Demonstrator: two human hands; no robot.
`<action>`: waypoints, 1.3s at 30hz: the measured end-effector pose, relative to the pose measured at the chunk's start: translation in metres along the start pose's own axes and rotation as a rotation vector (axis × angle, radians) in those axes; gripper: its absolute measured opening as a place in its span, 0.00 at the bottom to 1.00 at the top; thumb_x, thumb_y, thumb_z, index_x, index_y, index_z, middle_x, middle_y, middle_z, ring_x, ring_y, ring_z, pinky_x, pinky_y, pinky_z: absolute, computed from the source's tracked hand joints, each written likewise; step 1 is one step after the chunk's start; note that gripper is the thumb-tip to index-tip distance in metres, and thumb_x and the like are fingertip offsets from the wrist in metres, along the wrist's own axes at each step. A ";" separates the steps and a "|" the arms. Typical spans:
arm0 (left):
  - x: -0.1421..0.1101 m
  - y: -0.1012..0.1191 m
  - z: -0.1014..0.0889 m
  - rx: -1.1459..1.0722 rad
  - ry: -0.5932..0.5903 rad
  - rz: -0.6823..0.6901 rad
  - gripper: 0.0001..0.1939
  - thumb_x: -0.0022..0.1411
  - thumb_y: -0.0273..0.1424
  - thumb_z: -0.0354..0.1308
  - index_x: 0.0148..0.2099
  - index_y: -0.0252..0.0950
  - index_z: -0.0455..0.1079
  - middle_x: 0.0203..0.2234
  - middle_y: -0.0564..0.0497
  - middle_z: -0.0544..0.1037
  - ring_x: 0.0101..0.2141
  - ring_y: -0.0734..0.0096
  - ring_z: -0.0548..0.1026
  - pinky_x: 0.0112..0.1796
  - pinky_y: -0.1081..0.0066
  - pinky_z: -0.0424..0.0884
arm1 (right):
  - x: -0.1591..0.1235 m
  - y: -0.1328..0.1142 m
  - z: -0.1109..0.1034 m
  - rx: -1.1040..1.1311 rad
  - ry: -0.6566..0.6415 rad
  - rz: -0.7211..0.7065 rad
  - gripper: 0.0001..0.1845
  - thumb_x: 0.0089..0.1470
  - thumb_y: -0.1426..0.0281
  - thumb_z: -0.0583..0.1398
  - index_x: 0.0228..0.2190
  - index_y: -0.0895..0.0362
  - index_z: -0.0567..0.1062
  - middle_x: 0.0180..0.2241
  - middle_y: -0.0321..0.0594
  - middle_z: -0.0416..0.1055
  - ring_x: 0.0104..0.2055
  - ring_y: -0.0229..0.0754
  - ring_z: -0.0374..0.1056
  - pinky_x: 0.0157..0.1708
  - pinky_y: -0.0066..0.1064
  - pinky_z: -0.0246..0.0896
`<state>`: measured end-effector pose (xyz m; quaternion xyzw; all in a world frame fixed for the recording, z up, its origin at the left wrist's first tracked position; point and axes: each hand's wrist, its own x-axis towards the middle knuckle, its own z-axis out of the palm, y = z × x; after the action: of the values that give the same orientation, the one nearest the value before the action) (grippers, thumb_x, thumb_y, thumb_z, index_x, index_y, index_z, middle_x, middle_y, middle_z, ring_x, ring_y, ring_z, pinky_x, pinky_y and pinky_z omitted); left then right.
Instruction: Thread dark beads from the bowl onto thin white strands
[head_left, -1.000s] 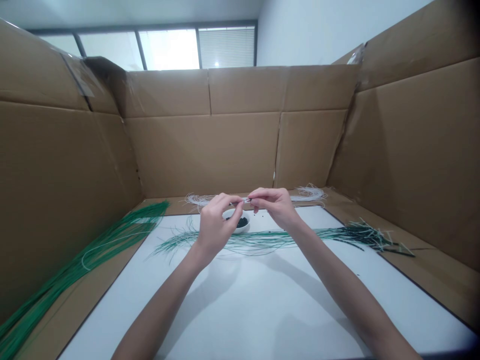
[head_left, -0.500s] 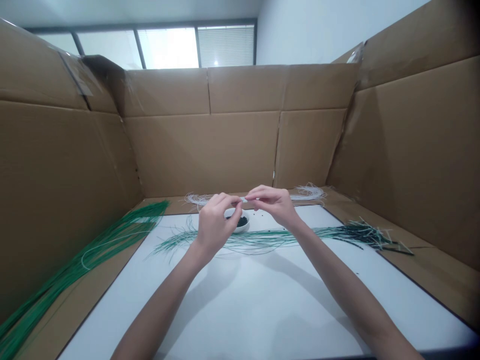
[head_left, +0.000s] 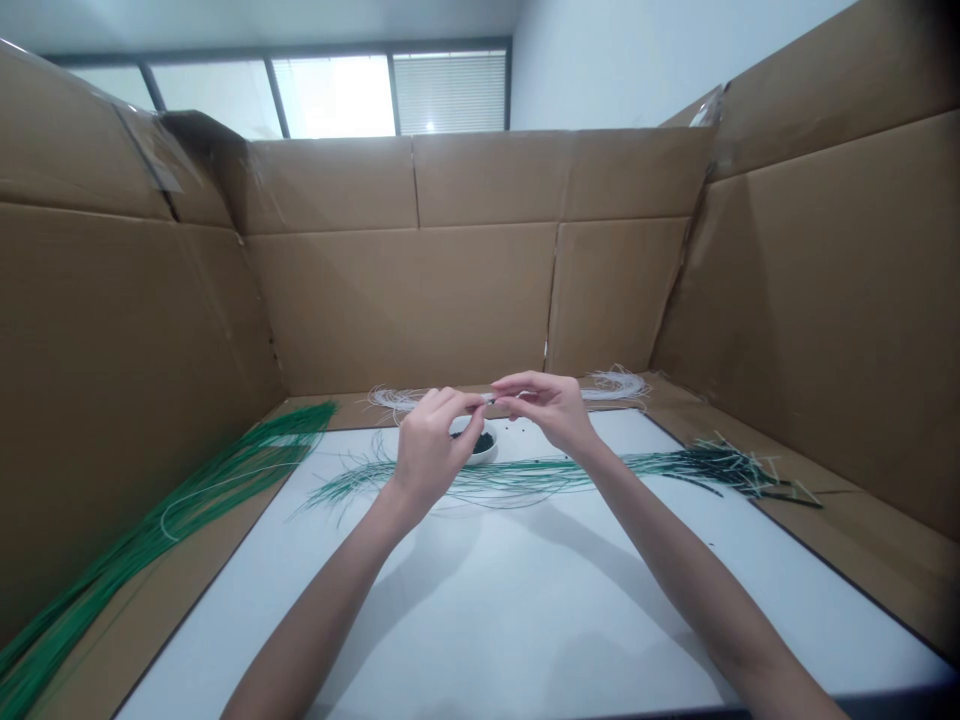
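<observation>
My left hand (head_left: 435, 445) is closed in a pinch, thumb against forefinger, above a small white bowl (head_left: 491, 455). What it pinches is too small to make out. Facing it, my right hand (head_left: 551, 408) has its fingertips drawn together, almost touching the left ones. A tiny dark piece (head_left: 492, 401) shows between the two sets of fingertips, at the right hand's tips. Dark little bits (head_left: 484, 442) lie in the bowl, partly hidden by my left hand. Beneath both hands a bundle of thin green wires (head_left: 525, 472) stretches across the white board (head_left: 480, 600).
The bundle's right end (head_left: 720, 468) has dark tube-like pieces. Long green strands (head_left: 157, 540) lie along the left side, and white strands (head_left: 619, 384) are coiled at the back. Cardboard walls (head_left: 405, 300) stand on three sides. Stray dark specks dot the board.
A tiny dark piece now shows at the fingertips, where a pale spot showed before. Both hands stay in nearly the same place.
</observation>
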<state>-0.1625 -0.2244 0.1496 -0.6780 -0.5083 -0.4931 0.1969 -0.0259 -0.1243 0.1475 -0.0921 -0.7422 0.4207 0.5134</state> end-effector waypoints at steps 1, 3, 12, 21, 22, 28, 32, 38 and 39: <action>0.000 0.000 0.000 0.001 -0.001 0.000 0.06 0.59 0.29 0.52 0.33 0.37 0.71 0.27 0.52 0.75 0.30 0.73 0.70 0.31 0.73 0.65 | 0.000 0.000 0.000 -0.010 0.006 -0.003 0.10 0.41 0.66 0.65 0.30 0.55 0.78 0.29 0.40 0.75 0.29 0.39 0.71 0.23 0.27 0.69; 0.000 0.000 0.001 0.003 -0.003 -0.002 0.06 0.59 0.29 0.52 0.33 0.37 0.71 0.27 0.52 0.75 0.30 0.72 0.70 0.31 0.73 0.65 | 0.000 -0.001 0.000 -0.034 0.009 -0.013 0.10 0.41 0.65 0.65 0.30 0.55 0.78 0.30 0.40 0.75 0.29 0.39 0.71 0.23 0.28 0.70; -0.001 -0.002 0.001 0.015 -0.021 -0.020 0.06 0.59 0.28 0.52 0.34 0.36 0.70 0.28 0.52 0.75 0.31 0.72 0.70 0.33 0.73 0.64 | -0.003 -0.007 -0.001 -0.161 -0.015 -0.054 0.08 0.44 0.66 0.63 0.30 0.54 0.78 0.30 0.39 0.75 0.26 0.37 0.70 0.27 0.30 0.69; -0.001 -0.004 0.001 0.033 -0.065 -0.024 0.08 0.61 0.30 0.50 0.34 0.37 0.70 0.28 0.52 0.75 0.30 0.72 0.69 0.33 0.72 0.64 | 0.000 -0.003 -0.003 -0.193 -0.089 -0.068 0.08 0.46 0.64 0.62 0.26 0.55 0.78 0.27 0.39 0.73 0.28 0.36 0.67 0.22 0.26 0.64; -0.001 -0.004 0.001 0.034 -0.067 -0.022 0.08 0.61 0.30 0.50 0.34 0.37 0.70 0.28 0.52 0.75 0.30 0.72 0.68 0.32 0.72 0.64 | 0.000 -0.002 -0.003 -0.180 -0.099 -0.065 0.09 0.46 0.63 0.61 0.27 0.55 0.78 0.27 0.39 0.73 0.28 0.36 0.66 0.22 0.27 0.64; -0.001 -0.003 0.001 0.041 -0.067 -0.011 0.07 0.61 0.30 0.51 0.34 0.37 0.70 0.28 0.52 0.75 0.30 0.72 0.68 0.32 0.72 0.63 | -0.001 -0.002 -0.003 -0.140 -0.110 -0.066 0.08 0.46 0.64 0.61 0.27 0.56 0.77 0.28 0.39 0.71 0.26 0.35 0.65 0.22 0.27 0.64; -0.002 -0.005 0.003 0.051 -0.079 0.014 0.07 0.61 0.29 0.50 0.35 0.37 0.70 0.27 0.52 0.74 0.30 0.72 0.68 0.32 0.72 0.64 | -0.002 -0.003 -0.003 -0.288 -0.110 -0.143 0.07 0.49 0.66 0.60 0.27 0.56 0.77 0.28 0.39 0.72 0.27 0.35 0.66 0.24 0.26 0.63; -0.002 -0.008 0.007 0.006 -0.083 -0.011 0.07 0.59 0.28 0.53 0.38 0.37 0.71 0.28 0.52 0.76 0.29 0.72 0.70 0.31 0.73 0.65 | -0.001 -0.006 -0.003 -0.362 -0.083 -0.161 0.08 0.48 0.65 0.60 0.26 0.56 0.76 0.27 0.39 0.73 0.27 0.36 0.66 0.25 0.27 0.62; -0.002 -0.007 0.007 -0.002 -0.078 -0.023 0.07 0.57 0.28 0.54 0.39 0.36 0.71 0.29 0.52 0.77 0.29 0.73 0.70 0.31 0.73 0.66 | -0.001 -0.006 -0.003 -0.363 -0.079 -0.151 0.08 0.48 0.65 0.60 0.25 0.57 0.76 0.26 0.39 0.73 0.27 0.36 0.66 0.25 0.27 0.62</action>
<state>-0.1655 -0.2167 0.1430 -0.6909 -0.5230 -0.4692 0.1705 -0.0212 -0.1271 0.1513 -0.1107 -0.8303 0.2433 0.4891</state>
